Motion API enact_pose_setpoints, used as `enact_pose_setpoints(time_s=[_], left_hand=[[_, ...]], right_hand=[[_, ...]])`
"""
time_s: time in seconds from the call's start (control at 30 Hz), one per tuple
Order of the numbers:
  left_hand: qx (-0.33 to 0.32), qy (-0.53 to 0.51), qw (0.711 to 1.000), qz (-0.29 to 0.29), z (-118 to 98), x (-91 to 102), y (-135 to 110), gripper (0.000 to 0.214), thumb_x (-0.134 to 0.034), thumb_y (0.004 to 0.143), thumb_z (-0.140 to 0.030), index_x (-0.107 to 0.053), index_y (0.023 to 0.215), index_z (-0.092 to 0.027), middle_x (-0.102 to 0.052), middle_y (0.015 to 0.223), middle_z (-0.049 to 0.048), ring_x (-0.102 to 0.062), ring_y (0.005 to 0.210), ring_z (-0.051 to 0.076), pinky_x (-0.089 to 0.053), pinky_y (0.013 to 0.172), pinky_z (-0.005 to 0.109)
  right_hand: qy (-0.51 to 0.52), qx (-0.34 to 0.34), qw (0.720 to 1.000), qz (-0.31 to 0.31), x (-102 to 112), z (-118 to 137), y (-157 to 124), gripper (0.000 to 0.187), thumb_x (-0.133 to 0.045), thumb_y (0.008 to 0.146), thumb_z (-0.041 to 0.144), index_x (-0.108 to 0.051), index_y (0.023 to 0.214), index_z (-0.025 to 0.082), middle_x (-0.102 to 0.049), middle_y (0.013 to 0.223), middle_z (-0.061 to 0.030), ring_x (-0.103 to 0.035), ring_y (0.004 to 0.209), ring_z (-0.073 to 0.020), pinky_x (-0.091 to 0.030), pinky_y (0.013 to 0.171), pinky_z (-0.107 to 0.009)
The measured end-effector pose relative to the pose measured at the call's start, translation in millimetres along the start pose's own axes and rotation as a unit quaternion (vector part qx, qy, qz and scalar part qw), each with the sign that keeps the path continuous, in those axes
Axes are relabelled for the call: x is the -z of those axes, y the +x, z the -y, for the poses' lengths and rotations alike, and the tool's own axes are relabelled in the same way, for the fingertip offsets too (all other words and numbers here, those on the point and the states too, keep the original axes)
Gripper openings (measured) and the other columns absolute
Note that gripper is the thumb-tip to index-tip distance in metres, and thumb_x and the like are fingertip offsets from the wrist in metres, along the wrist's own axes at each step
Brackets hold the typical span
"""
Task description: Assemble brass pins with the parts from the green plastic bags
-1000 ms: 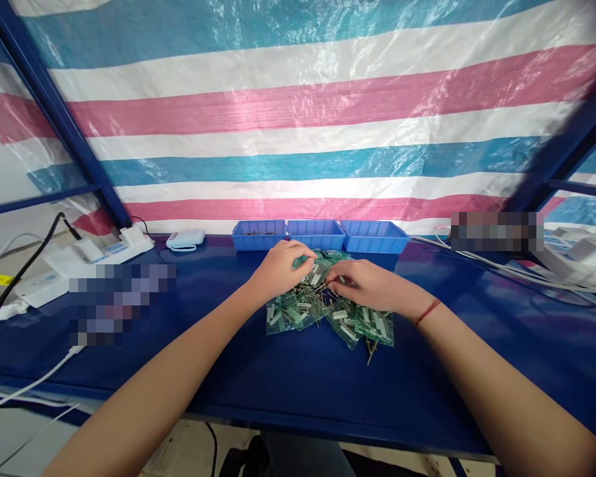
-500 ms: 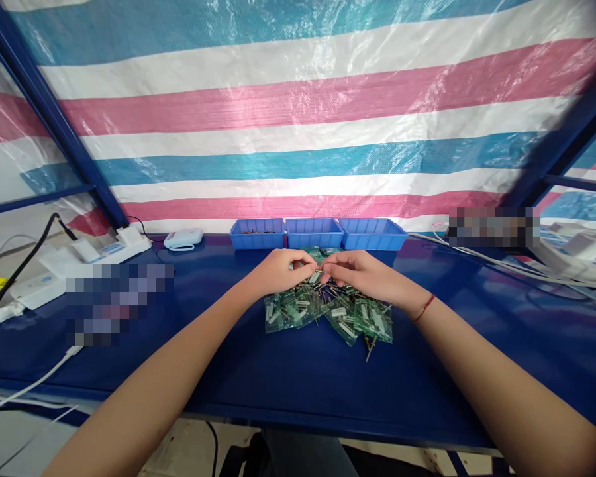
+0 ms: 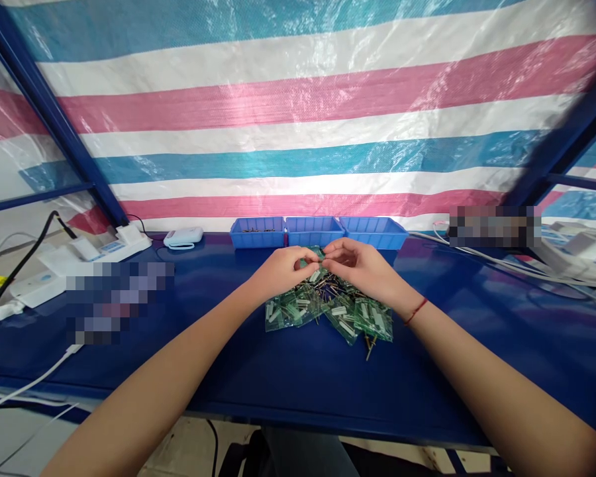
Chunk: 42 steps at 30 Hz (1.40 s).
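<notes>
The left hand (image 3: 289, 270) and right hand (image 3: 357, 266) are nearly meeting, fingers narrowed; whether they are holding anything, I cannot tell. Below, pins (image 3: 330, 287) are lying crisscross among bags (image 3: 375, 319) on the bench (image 3: 298, 377), the nearest running lengthwise roughly toward the person.

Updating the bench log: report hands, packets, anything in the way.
Left hand, right hand close together over green packets; grip contents unclear. Loose pins among packets. Three blue bins behind; no obstruction seen.
</notes>
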<state>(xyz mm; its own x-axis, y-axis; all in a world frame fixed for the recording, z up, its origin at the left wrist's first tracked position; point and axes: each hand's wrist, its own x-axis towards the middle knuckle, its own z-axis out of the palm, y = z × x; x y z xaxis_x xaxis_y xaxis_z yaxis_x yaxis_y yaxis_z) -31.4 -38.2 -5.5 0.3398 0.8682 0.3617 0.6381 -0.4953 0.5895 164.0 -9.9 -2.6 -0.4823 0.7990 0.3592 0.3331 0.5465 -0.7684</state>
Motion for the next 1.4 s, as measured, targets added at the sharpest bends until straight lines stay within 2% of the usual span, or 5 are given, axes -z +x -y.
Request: enact_pose_setpoints(time_s=[0.3, 0.63, 0.87, 1.23, 1.4], left_hand=[[0.026, -0.014, 1.000, -0.004, -6.5, -5.9, -1.5, 0.036, -0.045, 0.091, -0.047, -0.069, 0.095, -0.020, -0.064, 0.070, 0.0006, -0.055, 0.059, 0.013, -0.040, 0.053, 0.024], [0.100, 0.146, 0.970, -0.167, 49.3, 44.1, 47.0, 0.024, -0.050, 0.088, -0.035, -0.067, 0.089, -0.018, -0.072, 0.092, 0.0079, -0.064, 0.084, 0.023, -0.046, 0.076, 0.033], [0.107, 0.234, 0.946, -0.196, 79.2, 56.5, 55.9, 0.043, -0.051, 0.088, -0.035, -0.055, 0.123, -0.010, -0.064, 0.114, 0.0171, -0.054, 0.112, 0.032, -0.039, 0.097, 0.046], [0.002, 0.150, 0.985, -0.086, 17.0, 1.3, 0.6, 0.024, -0.047, 0.090, -0.025, -0.068, 0.099, -0.020, -0.071, 0.093, 0.0042, -0.061, 0.087, 0.022, -0.048, 0.081, 0.035], [-0.018, 0.085, 0.992, -0.092, -6.3, -10.1, -9.5, 0.024, -0.054, 0.089, -0.032, -0.065, 0.107, -0.021, -0.072, 0.095, 0.0031, -0.062, 0.077, 0.017, -0.050, 0.070, 0.028]], right_hand=[[-0.221, 0.198, 0.953, -0.053, -4.1, 8.0, -5.0, 0.013, -0.056, 0.084, 0.020, -0.059, 0.096, 0.019, -0.066, 0.088, -0.0050, -0.061, 0.077, -0.0176, -0.049, 0.068, -0.032], [-0.250, 0.140, 0.955, 0.070, 15.7, 1.7, -0.1, 0.015, -0.053, 0.080, 0.012, -0.066, 0.081, 0.019, -0.069, 0.082, -0.0023, -0.060, 0.069, -0.0149, -0.045, 0.064, -0.028], [-0.309, 0.120, 0.932, 0.148, 4.9, -9.7, 2.0, 0.014, -0.062, 0.081, 0.027, -0.071, 0.076, 0.018, -0.065, 0.075, -0.0068, -0.059, 0.077, -0.0218, -0.044, 0.070, -0.034], [-0.252, 0.068, 0.962, 0.080, 9.1, -2.5, 0.4, 0.009, -0.058, 0.075, 0.018, -0.059, 0.066, 0.019, -0.064, 0.069, -0.0020, -0.057, 0.065, -0.0163, -0.042, 0.062, -0.030], [0.021, 0.003, 1.000, -0.015, 10.7, 7.3, 0.3, 0.013, -0.066, 0.074, 0.028, -0.057, 0.073, 0.018, -0.064, 0.069, -0.0016, -0.059, 0.063, -0.0149, -0.046, 0.058, -0.029]])
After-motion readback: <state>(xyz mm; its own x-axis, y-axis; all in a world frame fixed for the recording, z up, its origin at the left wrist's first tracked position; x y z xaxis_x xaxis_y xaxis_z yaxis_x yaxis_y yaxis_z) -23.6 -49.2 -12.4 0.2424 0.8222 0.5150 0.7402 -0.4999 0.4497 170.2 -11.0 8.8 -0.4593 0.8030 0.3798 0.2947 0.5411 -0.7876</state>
